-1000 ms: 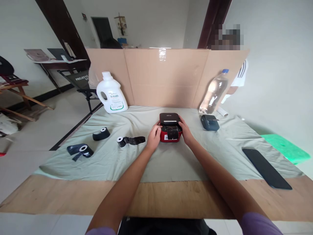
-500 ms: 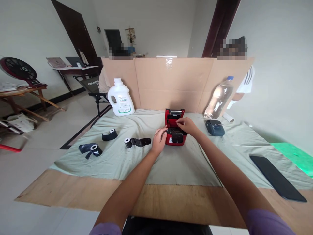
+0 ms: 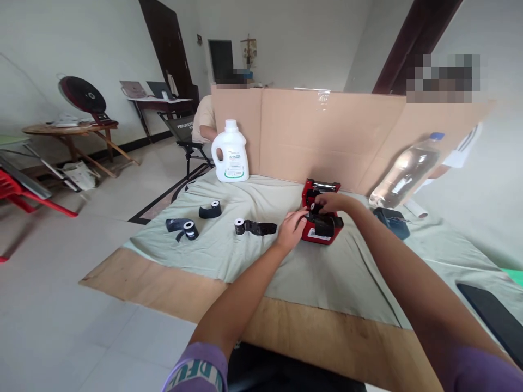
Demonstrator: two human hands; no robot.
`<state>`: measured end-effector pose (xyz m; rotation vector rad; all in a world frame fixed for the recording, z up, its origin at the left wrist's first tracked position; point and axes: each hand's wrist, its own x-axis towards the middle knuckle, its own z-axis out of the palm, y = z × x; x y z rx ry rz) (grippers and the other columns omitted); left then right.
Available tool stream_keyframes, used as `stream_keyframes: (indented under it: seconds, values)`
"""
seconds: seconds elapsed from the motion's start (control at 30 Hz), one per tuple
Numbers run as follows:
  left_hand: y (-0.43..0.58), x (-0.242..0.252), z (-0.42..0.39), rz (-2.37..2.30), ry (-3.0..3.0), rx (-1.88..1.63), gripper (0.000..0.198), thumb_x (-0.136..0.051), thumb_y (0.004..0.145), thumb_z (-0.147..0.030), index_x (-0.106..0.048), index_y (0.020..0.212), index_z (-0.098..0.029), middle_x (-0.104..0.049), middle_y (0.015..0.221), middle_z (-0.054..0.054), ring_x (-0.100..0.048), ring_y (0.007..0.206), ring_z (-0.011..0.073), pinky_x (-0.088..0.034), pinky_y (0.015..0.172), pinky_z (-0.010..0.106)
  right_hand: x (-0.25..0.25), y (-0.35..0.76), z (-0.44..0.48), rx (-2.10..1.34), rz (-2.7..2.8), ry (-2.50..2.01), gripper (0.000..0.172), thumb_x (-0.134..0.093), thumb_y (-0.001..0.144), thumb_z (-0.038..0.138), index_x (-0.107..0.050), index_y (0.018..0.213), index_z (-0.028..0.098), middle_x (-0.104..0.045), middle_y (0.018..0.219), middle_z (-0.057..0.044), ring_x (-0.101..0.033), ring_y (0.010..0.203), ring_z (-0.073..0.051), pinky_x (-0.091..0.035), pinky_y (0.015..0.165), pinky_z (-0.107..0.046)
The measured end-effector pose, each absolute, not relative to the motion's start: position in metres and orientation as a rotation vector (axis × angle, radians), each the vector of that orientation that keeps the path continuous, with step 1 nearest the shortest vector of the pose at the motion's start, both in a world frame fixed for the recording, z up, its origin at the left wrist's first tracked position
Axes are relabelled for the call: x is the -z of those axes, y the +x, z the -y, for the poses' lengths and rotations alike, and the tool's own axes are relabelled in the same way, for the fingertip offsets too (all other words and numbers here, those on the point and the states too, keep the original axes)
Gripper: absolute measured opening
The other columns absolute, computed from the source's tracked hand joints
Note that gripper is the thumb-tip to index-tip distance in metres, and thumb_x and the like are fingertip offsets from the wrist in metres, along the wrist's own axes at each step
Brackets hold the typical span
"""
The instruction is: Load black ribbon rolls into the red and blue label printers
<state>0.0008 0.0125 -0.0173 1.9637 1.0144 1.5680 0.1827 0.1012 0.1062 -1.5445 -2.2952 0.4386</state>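
Note:
A small red printer [image 3: 308, 238] stands on the cloth with its lid [image 3: 324, 186] tipped up and back. From its front hangs a strip of black paper [image 3: 324, 225]. My left hand [image 3: 291, 230] grips the printer's left side, fingers at its upper edge. My right hand [image 3: 330, 203] is closed on a black paper roll [image 3: 314, 207] with a white core, just above the printer's open bay; part of the roll is hidden by my fingers. Left of the printer lie more black paper rolls: a near one [image 3: 239, 226] with its tail unrolled, another [image 3: 215, 208], and a third [image 3: 190, 230].
A cardboard screen [image 3: 306, 136] closes off the back, with people behind it. A white jug [image 3: 231, 155] stands back left, a clear bottle [image 3: 408, 171] leans back right. A dark blue device [image 3: 391, 222] and a black phone-like slab [image 3: 492, 316] lie to the right.
My view has swung left, so everything sits further right. My right hand now shows a black roll in its fingers over the printer bay. My left hand stays at the printer's left side.

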Motion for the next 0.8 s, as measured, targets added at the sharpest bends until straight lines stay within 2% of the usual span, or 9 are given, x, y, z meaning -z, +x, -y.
stream_keyframes:
  seconds: [0.13,0.27,0.4,0.53,0.63,0.8]
  values:
    - [0.000,0.018,-0.013,-0.957,1.958,-1.582,0.032,-0.043,0.101,-0.028,-0.062,0.126,-0.023,-0.064,0.135,0.005,-0.058,0.124,0.0195,-0.046,0.111,0.038,-0.138,0.191,-0.077,-0.668,2.239,-1.385,0.021,-0.080,0.064,0.032,-0.067,0.077,0.021,-0.068,0.070,-0.004,-0.061,0.060,-0.016,-0.048,0.057,-0.030]
    - [0.000,0.022,-0.016,-0.969,1.949,-1.575,0.033,-0.043,0.101,-0.030,-0.061,0.127,-0.022,-0.064,0.135,0.006,-0.057,0.126,0.0200,-0.043,0.113,0.038,-0.149,0.123,-0.050,-0.976,2.010,-0.881,0.030,-0.074,0.069,0.027,-0.064,0.097,0.024,-0.072,0.092,-0.005,-0.070,0.083,-0.021,-0.054,0.071,-0.032]
    - [-0.001,0.022,-0.020,-1.005,1.963,-1.448,0.034,-0.042,0.100,-0.028,-0.062,0.126,-0.020,-0.063,0.135,0.008,-0.054,0.130,0.0231,-0.041,0.115,0.041,-0.122,0.010,-0.041,-0.860,2.113,-0.720,0.046,-0.067,0.068,0.016,-0.066,0.113,0.021,-0.071,0.097,-0.003,-0.068,0.079,-0.018,-0.053,0.074,-0.030]
    - [-0.005,0.013,-0.016,-0.951,1.963,-1.391,0.038,-0.041,0.100,-0.028,-0.057,0.133,-0.018,-0.055,0.145,0.008,-0.050,0.135,0.0220,-0.036,0.119,0.038,-0.078,-0.075,-0.052,-0.756,2.224,-0.775,0.038,-0.062,0.070,0.014,-0.070,0.107,0.020,-0.072,0.097,-0.001,-0.066,0.083,-0.019,-0.051,0.078,-0.029]
    - [-0.011,0.006,-0.009,-0.958,1.941,-1.365,0.041,-0.039,0.101,-0.032,-0.054,0.137,-0.023,-0.053,0.147,0.005,-0.046,0.137,0.0203,-0.037,0.118,0.037,-0.051,-0.105,-0.058,-0.607,2.375,-0.971,0.038,-0.063,0.070,0.014,-0.071,0.106,0.024,-0.073,0.099,-0.001,-0.065,0.094,-0.021,-0.049,0.083,-0.029]
    - [-0.018,0.002,-0.009,-0.924,1.977,-1.288,0.041,-0.035,0.102,-0.031,-0.054,0.138,-0.025,-0.053,0.148,0.002,-0.046,0.138,0.0184,-0.035,0.119,0.037,-0.038,-0.112,-0.062,-0.387,2.648,-1.283,0.036,-0.065,0.076,0.022,-0.072,0.111,0.029,-0.074,0.108,-0.006,-0.061,0.110,-0.030,-0.044,0.092,-0.037]
